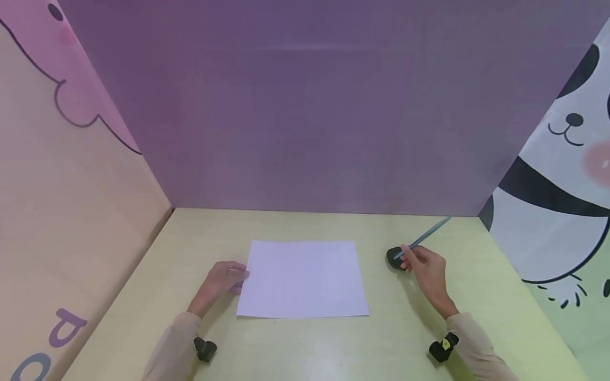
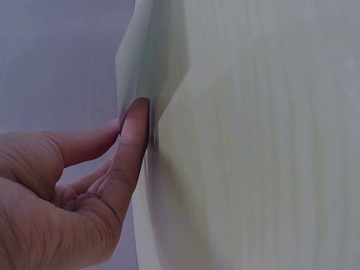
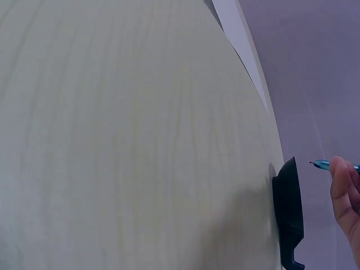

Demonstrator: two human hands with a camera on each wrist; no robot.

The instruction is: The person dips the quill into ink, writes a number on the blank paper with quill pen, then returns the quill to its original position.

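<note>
A white sheet of paper point(image 1: 303, 279) lies flat in the middle of the pale yellow-green table point(image 1: 333, 344). My left hand point(image 1: 224, 280) rests at the sheet's left edge, thumb and fingers touching it; in the left wrist view the thumb point(image 2: 130, 147) presses against the paper point(image 2: 140, 62) edge, which lifts slightly. My right hand point(image 1: 421, 264) pinches a thin blue pen point(image 1: 425, 236) that points up and to the right. Its tip hovers over a small black object point(image 1: 394, 257) on the table. The right wrist view shows the pen point(image 3: 332, 165) tip just above the black object point(image 3: 288, 214).
A purple panel point(image 1: 314, 106) closes the back of the table. A pink-and-orange panel point(image 1: 62, 185) stands on the left, a panda-printed panel point(image 1: 562, 174) on the right. Wrist cameras point(image 1: 205, 349) sit on both sleeves.
</note>
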